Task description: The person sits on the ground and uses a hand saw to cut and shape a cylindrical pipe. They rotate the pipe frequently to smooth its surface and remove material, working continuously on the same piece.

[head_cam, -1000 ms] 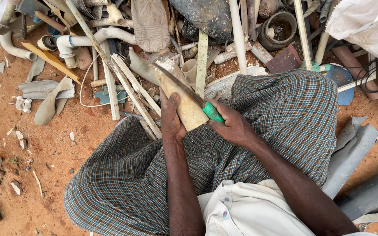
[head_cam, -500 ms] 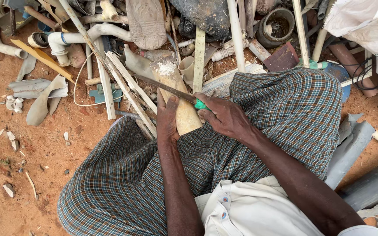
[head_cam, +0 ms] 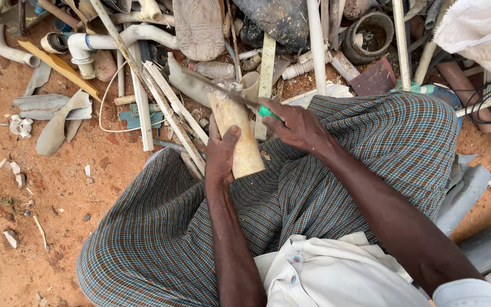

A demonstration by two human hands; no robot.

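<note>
The left hand (head_cam: 221,156) is wrapped around a cream-coloured pipe piece (head_cam: 240,139), bracing it on the checked cloth (head_cam: 336,170) over the person's lap. The right hand (head_cam: 298,126) is closed on the green handle of a knife (head_cam: 231,94), whose blade lies across the far end of the pipe piece. This looks like the trimming step, shaving the pipe's end; the next stroke seems to call for a firm hold and a cut driven away from the left thumb, which sits near the blade. Beyond the pipe piece lies a heap of scrap: white pipes (head_cam: 115,41), thin slats (head_cam: 160,102), a grey sack (head_cam: 197,25), and a dark pot (head_cam: 373,37). White chips (head_cam: 18,125) dot the red soil (head_cam: 41,193), well left of the pipe piece.
</note>
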